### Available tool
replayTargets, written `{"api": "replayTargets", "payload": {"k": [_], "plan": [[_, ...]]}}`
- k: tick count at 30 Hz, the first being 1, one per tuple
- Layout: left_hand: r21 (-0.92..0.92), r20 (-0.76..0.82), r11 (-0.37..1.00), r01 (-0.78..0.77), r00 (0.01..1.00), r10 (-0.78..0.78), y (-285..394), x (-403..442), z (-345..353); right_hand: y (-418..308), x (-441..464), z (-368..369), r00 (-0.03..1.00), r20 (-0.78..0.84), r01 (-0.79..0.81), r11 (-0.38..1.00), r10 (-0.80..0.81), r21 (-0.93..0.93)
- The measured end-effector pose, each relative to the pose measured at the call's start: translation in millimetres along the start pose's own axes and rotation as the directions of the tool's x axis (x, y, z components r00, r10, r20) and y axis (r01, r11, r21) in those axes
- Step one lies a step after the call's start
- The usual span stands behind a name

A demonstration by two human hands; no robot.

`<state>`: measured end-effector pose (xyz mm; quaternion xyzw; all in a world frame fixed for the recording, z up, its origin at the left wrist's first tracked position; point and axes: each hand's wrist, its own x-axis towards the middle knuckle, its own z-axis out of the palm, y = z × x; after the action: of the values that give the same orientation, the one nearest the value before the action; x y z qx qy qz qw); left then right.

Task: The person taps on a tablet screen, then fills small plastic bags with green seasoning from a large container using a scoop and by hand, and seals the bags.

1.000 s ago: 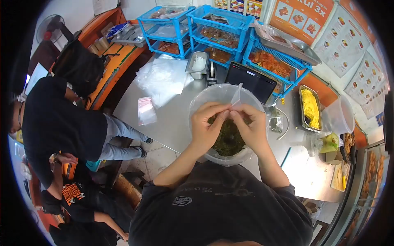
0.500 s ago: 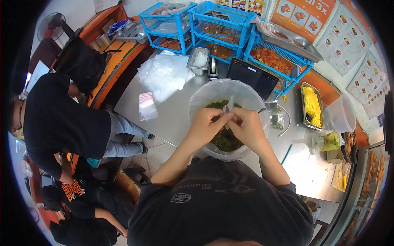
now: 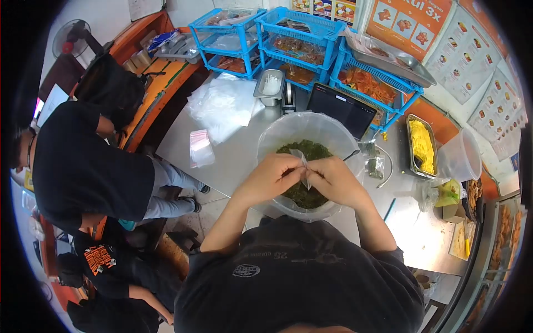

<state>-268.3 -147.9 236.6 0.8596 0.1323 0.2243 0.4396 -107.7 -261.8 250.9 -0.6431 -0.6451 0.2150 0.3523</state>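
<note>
A small clear plastic bag is pinched between the fingertips of both my hands. My left hand grips its left side and my right hand its right side, the two almost touching. Both hands are over a large translucent tub, which holds a dark green, chopped leafy mass. A dark handle sticks out over the tub's right rim. Whether the small bag contains anything is hidden by my fingers.
Left of the tub lie clear plastic bags and small pink-topped bags. Behind it stand a metal container, a tablet and blue racks. A tray of yellow food sits right. A co-worker stands left.
My hands have shifted slightly, and more of the small bag shows above my fingers. The left hand has turned a little, its knuckles more raised. The co-worker at left has barely moved.
</note>
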Motion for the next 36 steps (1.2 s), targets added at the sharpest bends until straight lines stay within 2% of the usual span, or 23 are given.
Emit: {"api": "replayTargets", "payload": {"k": [2, 5, 6, 8, 11, 14, 15, 17, 20, 23, 26, 29, 32, 33, 35, 36], "plan": [[0.179, -0.131, 0.984, 0.009, 0.991, 0.014, -5.9, -3.5, 6.9, 5.7, -1.4, 10.7, 0.983, -0.181, -0.009, 0.964, -0.041, -0.266], [0.399, -0.149, 0.897, 0.192, 0.978, -0.144, 2.0, -2.5, 3.9, 4.7, 2.7, 8.7, 0.946, -0.323, -0.077, 0.971, 0.001, -0.225], [0.354, -0.21, 0.933, 0.06, 0.978, 0.017, 9.2, -0.4, 2.2, 5.0, 3.8, 5.1, 0.966, -0.258, -0.064, 0.991, 0.032, -0.116], [0.286, -0.344, 0.933, -0.218, 0.886, 0.312, 25.5, 5.9, 2.8, 8.1, 3.4, -5.0, 0.99, -0.115, -0.065, 0.992, 0.078, 0.109], [0.261, -0.241, 0.947, -0.189, 0.937, 0.254, 25.6, 6.1, 15.0, 16.9, 3.2, -7.8, 0.997, 0.073, -0.04, 0.949, 0.018, 0.314], [0.164, -0.234, 0.985, -0.058, 0.968, 0.096, 10.9, 6.5, 29.1, 3.5, -0.2, -16.6, 0.987, 0.113, -0.142, 0.946, 0.113, 0.292], [0.215, -0.274, 0.976, -0.039, 0.957, 0.099, 8.8, 6.6, 31.0, 1.4, -0.4, -16.1, 0.997, -0.062, -0.036, 0.979, 0.049, 0.202], [0.309, -0.352, 0.951, 0.009, 0.93, 0.106, 6.8, 6.7, 34.2, -3.7, -1.1, -11.9, 0.918, -0.375, 0.124, 0.992, -0.124, -0.026], [0.461, -0.459, 0.888, 0.009, 0.858, 0.23, 3.6, 9.1, 40.8, -16.8, -3.9, -6.4, 0.864, -0.403, 0.266, 0.953, -0.303, -0.147], [0.53, -0.474, 0.848, 0.017, 0.835, 0.279, 7.8, 10.3, 45.4, -5.8, -6.4, 11.4, 0.917, -0.351, 0.185, 0.981, -0.192, -0.052], [0.542, -0.479, 0.84, 0.012, 0.826, 0.297, 5.1, 10.4, 47.2, -5.6, -5.9, 9.5, 0.939, -0.276, 0.173, 0.977, -0.202, -0.129], [0.525, -0.475, 0.851, 0.018, 0.835, 0.276, 4.0, 8.5, 43.2, -8.6, -4.3, 2.5, 0.917, -0.277, 0.235, 0.949, -0.288, -0.209], [0.509, -0.493, 0.86, -0.021, 0.812, 0.312, -5.6, 7.9, 41.9, -20.0, -0.7, -9.8, 0.949, -0.18, 0.245, 0.965, -0.257, -0.089], [0.459, -0.511, 0.888, -0.037, 0.806, 0.298, -10.1, 9.4, 39.6, -17.4, 3.6, -15.5, 0.945, -0.182, 0.271, 0.962, -0.272, -0.028], [0.352, -0.546, 0.933, -0.07, 0.794, 0.265, -19.9, 11.6, 34.3, -23.9, 18.4, -40.6, 0.976, -0.171, 0.124, 0.99, -0.134, -0.065], [0.18, -0.534, 0.982, -0.06, 0.832, 0.149, -23.8, 10.1, 33.4, -23.1, 26.8, -50.7, 0.984, -0.167, 0.052, 0.995, -0.066, -0.086]]}}
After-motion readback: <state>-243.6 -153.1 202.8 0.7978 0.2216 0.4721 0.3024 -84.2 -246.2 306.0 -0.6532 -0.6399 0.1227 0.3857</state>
